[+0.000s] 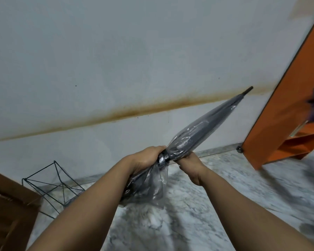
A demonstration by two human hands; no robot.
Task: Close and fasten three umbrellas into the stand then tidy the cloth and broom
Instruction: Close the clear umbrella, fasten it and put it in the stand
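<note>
Head, glossy folded umbrella [203,127], wire stand [53,185]

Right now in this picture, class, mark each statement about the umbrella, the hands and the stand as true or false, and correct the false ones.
1. Both hands grip the umbrella. True: the left hand and the right hand hold it close together near its middle.
2. The umbrella is fully open. False: its clear canopy is gathered in around the shaft.
3. The umbrella's tip points down into the wire stand. False: the tip points up and to the right, towards the wall.
4. The wire stand sits on the floor to the left of the hands. True.
5. An umbrella already stands in the wire stand. False: nothing shows inside it.
</note>
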